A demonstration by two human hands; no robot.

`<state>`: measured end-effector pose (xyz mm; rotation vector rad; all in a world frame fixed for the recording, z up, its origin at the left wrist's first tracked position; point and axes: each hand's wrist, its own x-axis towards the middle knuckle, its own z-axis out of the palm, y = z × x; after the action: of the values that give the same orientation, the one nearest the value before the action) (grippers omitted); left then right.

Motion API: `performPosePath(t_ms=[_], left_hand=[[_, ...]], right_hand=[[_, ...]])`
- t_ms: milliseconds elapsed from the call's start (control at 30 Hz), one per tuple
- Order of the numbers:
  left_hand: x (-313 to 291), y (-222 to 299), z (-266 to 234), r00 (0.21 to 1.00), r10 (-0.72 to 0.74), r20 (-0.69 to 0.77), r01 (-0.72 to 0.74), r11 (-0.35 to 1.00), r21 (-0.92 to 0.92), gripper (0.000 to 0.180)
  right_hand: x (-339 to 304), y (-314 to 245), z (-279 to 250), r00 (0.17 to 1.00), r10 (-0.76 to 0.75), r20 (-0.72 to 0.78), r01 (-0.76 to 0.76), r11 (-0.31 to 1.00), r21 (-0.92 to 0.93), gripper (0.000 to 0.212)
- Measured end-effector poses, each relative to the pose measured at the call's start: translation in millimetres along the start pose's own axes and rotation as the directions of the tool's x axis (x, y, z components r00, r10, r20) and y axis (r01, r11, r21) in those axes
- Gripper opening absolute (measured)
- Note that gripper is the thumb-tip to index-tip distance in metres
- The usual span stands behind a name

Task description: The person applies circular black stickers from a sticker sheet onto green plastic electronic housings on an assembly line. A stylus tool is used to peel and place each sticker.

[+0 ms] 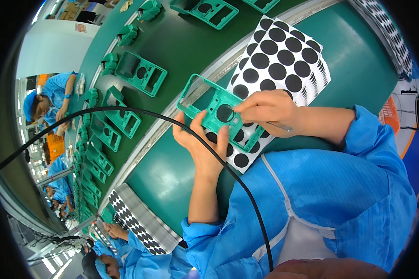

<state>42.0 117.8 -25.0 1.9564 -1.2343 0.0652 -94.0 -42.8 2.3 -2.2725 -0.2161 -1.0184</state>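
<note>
My left hand (198, 142) grips a green plastic housing (209, 122) by its lower left side, fingers beneath and thumb near the front. A round black pad (226, 113) sits in the housing's round recess. At that pad's right edge, the fingertips of my right hand (270, 111) are pinched together. From under that hand sticks out a slim metal tool (280, 126), which looks like tweezers; its tip is hidden by my fingers. Beneath the housing and my right hand lies a stack of white sheets (307, 69) with rows of black round stickers.
Left of my green table (158, 179), beyond a metal rail, a green conveyor belt (172, 51) carries several housings (142, 73) and smaller green parts (127, 35). More sticker sheets (142, 221) lie at the lower left, others at upper right (386, 32). A black cable (149, 111) crosses the view. Co-workers (51, 97) sit across.
</note>
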Motion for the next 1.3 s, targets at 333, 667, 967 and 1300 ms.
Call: performPosePath(t_ms=[333,667,967,1300], left_hand=[[80,-15,-20,0.939,-0.286,0.191,0.297,0.954,-0.031,0.019],[183,-52,8,0.960,0.126,-0.251,-0.027,0.931,0.364,0.035],[21,30,-10,0.926,0.251,0.282,-0.308,0.934,0.180,0.061],[-10,19,0,0.920,0.240,0.310,-0.286,0.952,0.113,0.074]], right_hand=[[5,-2,-7,0.970,0.107,-0.220,-0.058,0.975,0.217,0.017],[2,-8,-6,0.881,0.356,-0.311,-0.180,0.861,0.475,0.014],[5,2,-3,0.736,0.617,-0.279,-0.248,0.628,0.737,0.014],[7,3,-50,0.677,0.719,0.157,-0.635,0.463,0.619,0.007]])
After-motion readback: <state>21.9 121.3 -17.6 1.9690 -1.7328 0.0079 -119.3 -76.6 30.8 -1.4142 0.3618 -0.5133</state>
